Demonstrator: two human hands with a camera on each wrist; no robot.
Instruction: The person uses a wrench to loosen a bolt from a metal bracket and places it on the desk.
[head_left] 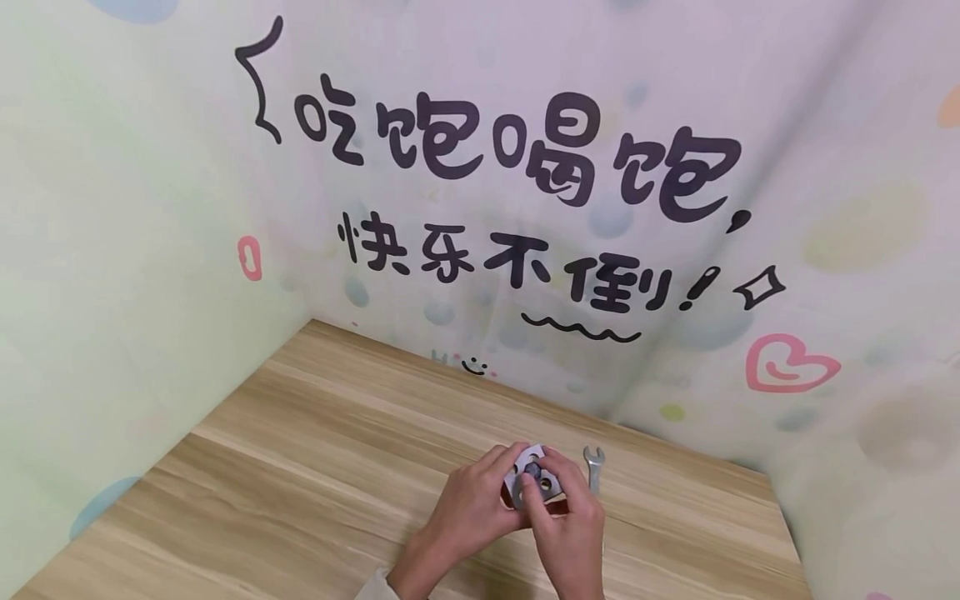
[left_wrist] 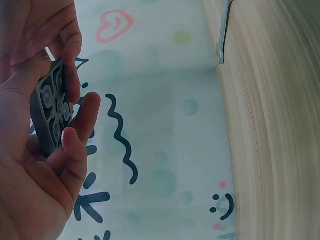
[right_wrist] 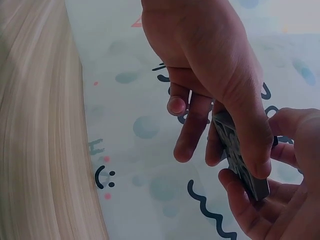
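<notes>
My left hand [head_left: 472, 507] holds a small square grey plate [left_wrist: 46, 120] by its edges, a little above the table. In the head view the plate's upper face has round holes near its corners and a dark round bolt head [head_left: 533, 471] in its middle. The left wrist view shows the other face, with a raised curved pattern. My right hand [head_left: 572, 521] grips the plate too, thumb [right_wrist: 259, 162] on one face and index finger on the other side. In the head view that thumb's tip is right at the bolt head. My fingers hide much of the plate.
An open-ended wrench [head_left: 593, 468] lies on the wood-grain table [head_left: 300, 467], just beyond and right of my hands. A pale printed wall covering [head_left: 465, 200] with dark lettering rises behind the table, and pale walls stand at both sides.
</notes>
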